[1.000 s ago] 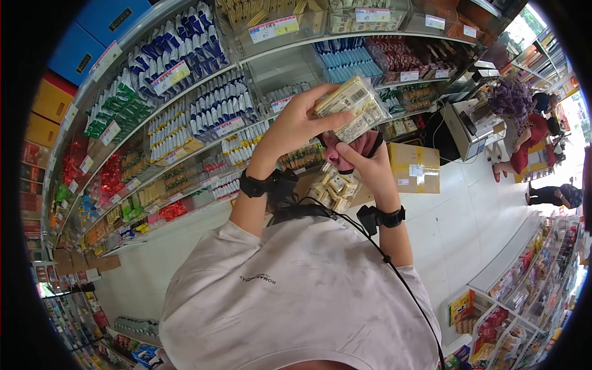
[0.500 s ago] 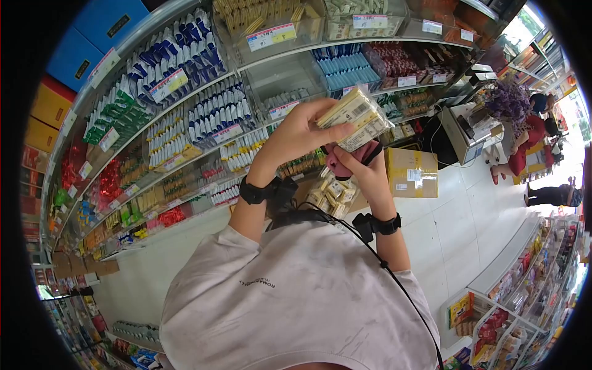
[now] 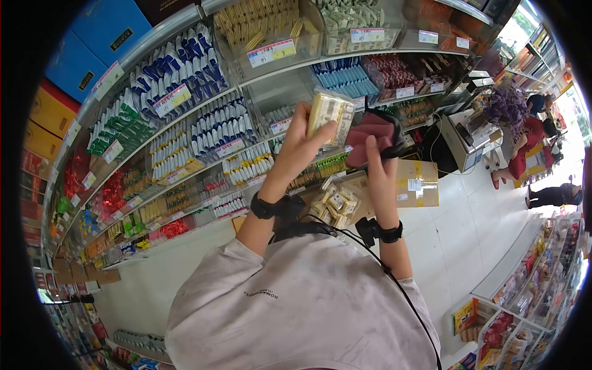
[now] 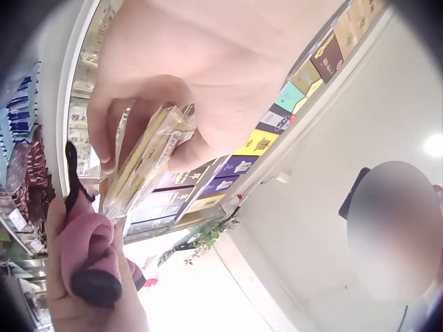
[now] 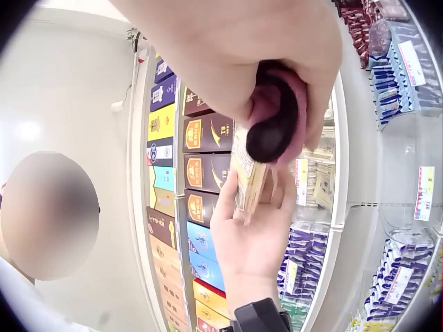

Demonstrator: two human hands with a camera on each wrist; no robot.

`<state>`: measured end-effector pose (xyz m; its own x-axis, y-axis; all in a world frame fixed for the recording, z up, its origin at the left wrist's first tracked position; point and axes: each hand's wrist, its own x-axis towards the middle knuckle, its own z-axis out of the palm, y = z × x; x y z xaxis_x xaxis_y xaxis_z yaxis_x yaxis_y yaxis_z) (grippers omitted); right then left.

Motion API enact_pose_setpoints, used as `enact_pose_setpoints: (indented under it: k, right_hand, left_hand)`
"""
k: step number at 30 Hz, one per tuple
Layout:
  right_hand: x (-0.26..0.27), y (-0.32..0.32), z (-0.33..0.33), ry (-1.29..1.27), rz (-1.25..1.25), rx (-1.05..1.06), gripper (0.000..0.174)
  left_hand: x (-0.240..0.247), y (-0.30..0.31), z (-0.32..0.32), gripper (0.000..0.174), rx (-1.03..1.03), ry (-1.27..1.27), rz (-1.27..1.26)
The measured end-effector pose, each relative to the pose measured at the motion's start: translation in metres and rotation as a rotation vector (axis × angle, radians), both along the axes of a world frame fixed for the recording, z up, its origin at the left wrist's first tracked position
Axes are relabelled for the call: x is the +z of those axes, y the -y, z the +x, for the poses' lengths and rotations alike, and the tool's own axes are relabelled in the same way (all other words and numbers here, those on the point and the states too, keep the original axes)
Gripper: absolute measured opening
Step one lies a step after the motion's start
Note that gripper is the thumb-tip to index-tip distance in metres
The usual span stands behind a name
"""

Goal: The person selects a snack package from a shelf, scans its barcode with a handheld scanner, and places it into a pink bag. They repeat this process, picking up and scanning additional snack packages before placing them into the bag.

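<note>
In the head view my left hand (image 3: 300, 147) grips a clear-wrapped packet of pale yellow biscuits (image 3: 333, 116) up in front of the shelves, thumb across its face. The left wrist view shows the packet (image 4: 147, 158) edge-on between fingers and thumb. To its right, my right hand (image 3: 382, 179) pinches a pink cloth with black edging (image 3: 369, 137). Seen from the right wrist, the cloth (image 5: 299, 114) is bunched and curled over in the fingers, partly overlapping the packet (image 5: 250, 176).
Below the hands, an open carton holds several similar packets (image 3: 336, 203). A taped cardboard box (image 3: 420, 183) stands on the floor to the right. Shelves of clear bins with wrapped snacks (image 3: 222, 126) curve across the front and left. Two people are at the far right.
The hands have moved apart: the packet shifted slightly left and is more upright. The cloth, earlier under the packet, has swung right and opened out beside it.
</note>
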<state>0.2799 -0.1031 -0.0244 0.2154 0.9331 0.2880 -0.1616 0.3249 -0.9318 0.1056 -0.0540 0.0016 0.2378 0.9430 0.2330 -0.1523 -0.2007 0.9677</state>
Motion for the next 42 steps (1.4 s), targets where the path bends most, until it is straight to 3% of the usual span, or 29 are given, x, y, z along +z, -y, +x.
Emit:
enact_pose_setpoints:
  k: [1,3,4,6,8,9,12,13,16,17,23,26,27,30,32,34,37,40,42]
  right_hand:
    - [0.002,0.004,-0.009,0.03,0.026,0.059,0.038]
    - [0.002,0.005,-0.017,0.344,0.17,0.104,0.063]
    - [0.002,0.002,-0.016,0.629,0.288,0.088,0.082]
    - [0.003,-0.001,-0.014,0.786,0.292,0.029,0.076]
    - [0.006,-0.004,-0.009,0.751,0.289,0.033,0.068]
    - [0.007,-0.005,-0.007,0.733,0.286,0.037,0.065]
    - [0.006,0.002,-0.007,0.523,0.051,0.106,0.05]
    - [0.007,0.004,-0.01,0.409,0.135,0.051,0.034]
    - [0.0,0.003,0.001,0.21,0.109,0.054,0.026]
    - [-0.003,0.004,0.006,0.224,0.06,0.055,0.023]
    - [-0.028,-0.006,0.034,0.124,-0.07,-0.039,0.025]
    - [-0.014,-0.003,0.032,0.021,-0.023,-0.118,0.027]
    - [-0.005,0.002,0.035,-0.121,-0.123,0.002,0.028]
    - [-0.018,0.001,0.035,-0.274,-0.188,-0.157,0.028]
    - [-0.035,0.004,0.041,-0.29,-0.245,-0.033,0.027]
    - [-0.02,0.01,0.056,-0.135,-0.457,0.209,0.025]
    - [-0.032,0.011,0.058,-0.234,-0.407,0.287,0.027]
    - [-0.05,0.006,0.06,-0.185,-0.478,0.198,0.028]
    - [-0.055,0.007,0.06,-0.304,-0.556,0.228,0.027]
  left_hand:
    - [-0.004,0.001,0.004,0.042,-0.004,-0.015,-0.021]
    - [-0.007,0.007,0.024,0.047,-0.021,0.196,-0.085]
    - [-0.007,0.011,0.031,0.049,-0.031,0.302,-0.117]
    - [-0.003,0.013,0.03,0.047,-0.127,0.403,-0.244]
    - [-0.01,0.008,0.021,0.051,-0.287,0.507,-0.35]
    - [-0.014,0.007,0.023,0.052,-0.254,0.59,-0.344]
    - [-0.01,0.004,0.021,0.053,-0.053,0.338,-0.198]
    - [0.002,0.01,0.023,0.055,0.066,0.327,-0.201]
    - [-0.005,-0.002,0.011,0.059,0.037,0.302,-0.189]
    - [-0.003,-0.003,0.009,0.048,-0.011,0.297,-0.242]
    - [0.003,0.003,0.013,0.027,-0.004,0.168,-0.145]
    - [0.001,0.006,0.025,0.026,0.064,0.066,-0.088]
    - [-0.002,0.006,0.028,0.027,0.072,0.054,-0.08]
    - [-0.014,0.002,0.034,0.028,0.073,0.018,-0.063]
    - [-0.019,0.003,0.039,0.029,0.044,-0.009,-0.071]
    - [-0.012,0.007,0.045,0.028,0.008,-0.098,-0.108]
    - [-0.026,-0.001,0.045,0.025,-0.007,-0.302,-0.015]
    - [-0.042,-0.001,0.052,0.027,0.0,-0.301,-0.071]
    - [-0.049,0.001,0.058,0.028,0.003,-0.267,-0.168]
